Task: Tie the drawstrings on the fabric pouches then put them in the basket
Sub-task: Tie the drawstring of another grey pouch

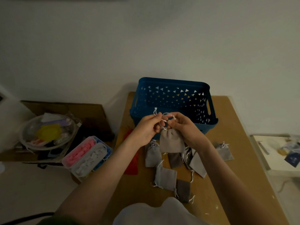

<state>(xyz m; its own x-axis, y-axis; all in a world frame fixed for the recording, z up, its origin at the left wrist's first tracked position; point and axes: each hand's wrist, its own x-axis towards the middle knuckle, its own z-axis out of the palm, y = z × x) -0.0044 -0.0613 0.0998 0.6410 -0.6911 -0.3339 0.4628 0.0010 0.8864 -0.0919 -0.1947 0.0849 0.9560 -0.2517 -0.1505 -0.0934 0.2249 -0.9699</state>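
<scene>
A light grey fabric pouch (171,142) hangs in the air in front of the blue basket (172,85), its neck gathered. My left hand (146,129) pinches one white drawstring end, and my right hand (183,125) pinches the other; the cords loop between my fingertips above the pouch. Several more grey pouches (153,155) lie scattered on the brown table (227,127) below my hands, and one lies apart at the right (224,151). The basket looks empty inside.
A red pouch (131,166) lies on the table under my left forearm. Left of the table stand a clear box of pink, white and blue pieces (86,155) and a bowl of small items (47,132). A white tray with clutter (279,153) sits at the right.
</scene>
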